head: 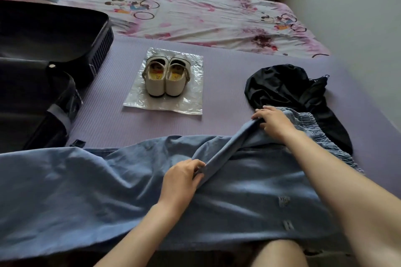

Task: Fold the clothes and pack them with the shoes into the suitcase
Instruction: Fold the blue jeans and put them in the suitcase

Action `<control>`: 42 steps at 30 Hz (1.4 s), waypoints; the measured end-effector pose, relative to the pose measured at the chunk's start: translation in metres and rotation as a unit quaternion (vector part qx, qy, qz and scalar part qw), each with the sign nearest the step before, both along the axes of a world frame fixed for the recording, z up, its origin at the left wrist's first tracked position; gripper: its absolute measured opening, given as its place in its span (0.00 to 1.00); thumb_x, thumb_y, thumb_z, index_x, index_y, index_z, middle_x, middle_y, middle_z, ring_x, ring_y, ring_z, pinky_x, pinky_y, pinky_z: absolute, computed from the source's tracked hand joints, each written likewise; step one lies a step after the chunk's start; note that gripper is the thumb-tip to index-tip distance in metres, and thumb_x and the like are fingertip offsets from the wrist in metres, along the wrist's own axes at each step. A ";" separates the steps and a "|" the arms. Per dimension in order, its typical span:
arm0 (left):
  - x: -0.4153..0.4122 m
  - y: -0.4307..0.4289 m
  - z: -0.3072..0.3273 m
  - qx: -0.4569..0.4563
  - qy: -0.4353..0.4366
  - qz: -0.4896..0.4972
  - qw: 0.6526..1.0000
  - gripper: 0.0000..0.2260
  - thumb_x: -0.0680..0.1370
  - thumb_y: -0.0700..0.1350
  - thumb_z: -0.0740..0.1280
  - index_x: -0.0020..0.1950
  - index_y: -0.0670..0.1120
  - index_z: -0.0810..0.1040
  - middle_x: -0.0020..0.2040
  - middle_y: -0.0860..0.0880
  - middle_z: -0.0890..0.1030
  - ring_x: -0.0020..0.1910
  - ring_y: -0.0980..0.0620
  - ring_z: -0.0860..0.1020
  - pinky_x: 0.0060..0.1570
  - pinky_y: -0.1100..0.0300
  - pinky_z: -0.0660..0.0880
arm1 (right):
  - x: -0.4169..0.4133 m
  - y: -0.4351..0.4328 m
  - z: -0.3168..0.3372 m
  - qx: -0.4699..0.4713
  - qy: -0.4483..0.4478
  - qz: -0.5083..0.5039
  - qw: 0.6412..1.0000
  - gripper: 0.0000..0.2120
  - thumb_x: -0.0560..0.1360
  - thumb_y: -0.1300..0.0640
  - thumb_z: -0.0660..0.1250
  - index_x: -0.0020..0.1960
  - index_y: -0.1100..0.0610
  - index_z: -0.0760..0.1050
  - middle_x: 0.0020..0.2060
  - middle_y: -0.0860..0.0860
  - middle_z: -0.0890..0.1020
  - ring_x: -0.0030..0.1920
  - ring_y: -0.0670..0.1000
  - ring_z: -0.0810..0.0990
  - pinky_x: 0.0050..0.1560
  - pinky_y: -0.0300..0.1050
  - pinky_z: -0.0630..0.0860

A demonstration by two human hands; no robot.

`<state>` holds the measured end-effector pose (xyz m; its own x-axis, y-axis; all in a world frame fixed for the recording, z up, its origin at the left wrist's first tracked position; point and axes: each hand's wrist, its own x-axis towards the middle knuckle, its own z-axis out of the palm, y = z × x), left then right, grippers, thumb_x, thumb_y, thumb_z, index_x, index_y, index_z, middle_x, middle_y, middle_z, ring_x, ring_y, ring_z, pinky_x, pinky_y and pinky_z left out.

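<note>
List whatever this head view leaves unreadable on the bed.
Head view only.
1. Suitcase: cut off by the left edge; interior too dark to read.
2. Black garment: crumpled, partly under the blue denim garment; type unclear.
3. The blue denim garment: left end leaves the frame; near hem behind the forearms.
4. Shoes: insole prints too small.

dress (pixel 86 191): was plain denim blue
shoes (pixel 165 78): 2, were cream-white
mat (pixel 217 84): was ribbed lilac
sheet (pixel 195 13): was pink floral
garment (pixel 282 86): was black
</note>
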<state>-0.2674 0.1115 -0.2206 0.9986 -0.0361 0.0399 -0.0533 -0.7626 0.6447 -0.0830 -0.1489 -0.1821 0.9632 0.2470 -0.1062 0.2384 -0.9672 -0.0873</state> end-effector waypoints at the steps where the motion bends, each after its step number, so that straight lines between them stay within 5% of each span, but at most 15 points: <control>1: 0.000 0.001 0.000 -0.008 -0.005 0.006 1.000 0.08 0.76 0.48 0.67 0.54 0.55 0.79 0.50 0.58 0.80 0.50 0.58 0.77 0.49 0.63 0.72 | 0.002 -0.002 -0.003 -0.002 -0.014 -0.005 1.000 0.15 0.73 0.66 0.65 0.57 0.54 0.80 0.64 0.55 0.76 0.72 0.54 0.63 0.71 0.45 0.58; 6: -0.002 0.002 0.010 -0.058 -0.028 0.000 0.998 0.06 0.75 0.47 0.70 0.50 0.55 0.80 0.44 0.58 0.80 0.43 0.59 0.77 0.46 0.59 0.76 | -0.004 -0.018 0.006 -0.016 -0.136 0.026 0.990 0.11 0.72 0.68 0.63 0.47 0.56 0.81 0.46 0.58 0.82 0.57 0.55 0.79 0.73 0.41 0.47; 9: -0.002 0.003 0.025 -0.081 -0.066 -0.012 0.994 0.05 0.74 0.46 0.71 0.48 0.54 0.80 0.42 0.59 0.78 0.41 0.60 0.77 0.43 0.56 0.77 | -0.028 -0.040 0.035 0.000 -0.325 0.077 0.942 0.08 0.71 0.68 0.64 0.41 0.58 0.80 0.33 0.57 0.81 0.38 0.57 0.82 0.73 0.41 0.55; 13: -0.015 0.006 0.044 -0.079 -0.120 -0.040 0.989 0.05 0.73 0.46 0.72 0.47 0.54 0.81 0.42 0.61 0.79 0.39 0.61 0.77 0.39 0.64 0.76 | -0.103 -0.073 0.076 -0.010 -0.450 0.109 0.886 0.05 0.75 0.66 0.66 0.44 0.61 0.80 0.37 0.55 0.82 0.38 0.59 0.81 0.64 0.50 0.70; 18: -0.049 0.015 0.034 -0.044 -0.109 -0.129 0.985 0.04 0.72 0.56 0.67 0.45 0.59 0.78 0.41 0.65 0.77 0.37 0.67 0.76 0.34 0.73 0.71 | -0.220 -0.105 0.034 -0.041 -0.389 0.109 0.914 0.06 0.75 0.63 0.66 0.42 0.60 0.81 0.36 0.53 0.81 0.38 0.55 0.80 0.67 0.56 0.67; 21: -0.068 0.020 0.015 -0.006 -0.086 -0.182 0.980 0.05 0.72 0.52 0.71 0.45 0.60 0.78 0.41 0.65 0.77 0.37 0.69 0.75 0.33 0.75 0.70 | -0.257 -0.117 -0.021 -0.028 -0.294 0.074 0.952 0.14 0.79 0.54 0.59 0.44 0.57 0.82 0.41 0.50 0.81 0.43 0.52 0.79 0.71 0.51 0.63; 23: -0.076 0.020 0.008 0.021 -0.086 -0.212 0.973 0.03 0.72 0.55 0.66 0.44 0.61 0.77 0.40 0.65 0.76 0.37 0.68 0.74 0.31 0.76 0.68 | -0.266 -0.115 -0.040 0.024 -0.236 0.015 0.971 0.21 0.80 0.46 0.54 0.47 0.55 0.82 0.44 0.49 0.82 0.48 0.50 0.76 0.70 0.47 0.62; 25: -0.079 0.019 0.004 0.030 -0.081 -0.221 0.971 0.05 0.72 0.56 0.63 0.44 0.61 0.77 0.40 0.65 0.75 0.37 0.69 0.73 0.32 0.79 0.65 | -0.264 -0.109 -0.039 0.109 -0.227 -0.059 0.966 0.17 0.77 0.45 0.59 0.48 0.55 0.82 0.46 0.49 0.81 0.50 0.51 0.76 0.64 0.46 0.66; 28: -0.079 0.021 0.000 0.027 -0.064 -0.208 0.976 0.06 0.72 0.58 0.61 0.45 0.62 0.76 0.40 0.68 0.73 0.37 0.73 0.71 0.32 0.79 0.66 | -0.240 -0.109 -0.019 0.265 -0.263 -0.240 0.896 0.10 0.76 0.53 0.67 0.53 0.58 0.79 0.50 0.53 0.79 0.51 0.55 0.76 0.56 0.49 0.72; 31: -0.077 0.023 -0.003 0.027 -0.066 -0.197 0.978 0.08 0.72 0.59 0.59 0.45 0.63 0.76 0.40 0.69 0.74 0.37 0.74 0.72 0.32 0.77 0.68 | -0.197 -0.129 0.006 0.402 -0.228 -0.458 0.760 0.23 0.74 0.48 0.70 0.62 0.62 0.71 0.54 0.57 0.77 0.56 0.59 0.76 0.53 0.48 0.71; 32: -0.077 0.023 -0.002 0.028 -0.062 -0.196 0.978 0.08 0.72 0.59 0.59 0.46 0.63 0.76 0.40 0.68 0.75 0.37 0.73 0.72 0.31 0.77 0.68 | -0.184 -0.135 0.011 0.398 -0.203 -0.499 0.742 0.27 0.73 0.46 0.70 0.64 0.62 0.69 0.56 0.57 0.77 0.58 0.60 0.76 0.54 0.49 0.70; 37: -0.076 0.021 0.001 0.022 -0.052 -0.200 0.978 0.07 0.71 0.59 0.60 0.45 0.64 0.75 0.41 0.69 0.75 0.37 0.74 0.73 0.31 0.78 0.67 | -0.146 -0.145 0.014 0.357 -0.102 -0.585 0.721 0.36 0.68 0.43 0.74 0.64 0.66 0.67 0.62 0.62 0.75 0.62 0.63 0.74 0.58 0.52 0.71; 42: -0.076 0.022 0.006 0.012 -0.055 -0.200 0.978 0.07 0.71 0.59 0.61 0.44 0.63 0.77 0.41 0.68 0.76 0.37 0.73 0.74 0.32 0.79 0.67 | -0.143 -0.148 0.018 0.399 -0.185 -0.575 0.689 0.23 0.68 0.58 0.75 0.60 0.61 0.72 0.57 0.58 0.80 0.56 0.58 0.79 0.56 0.50 0.75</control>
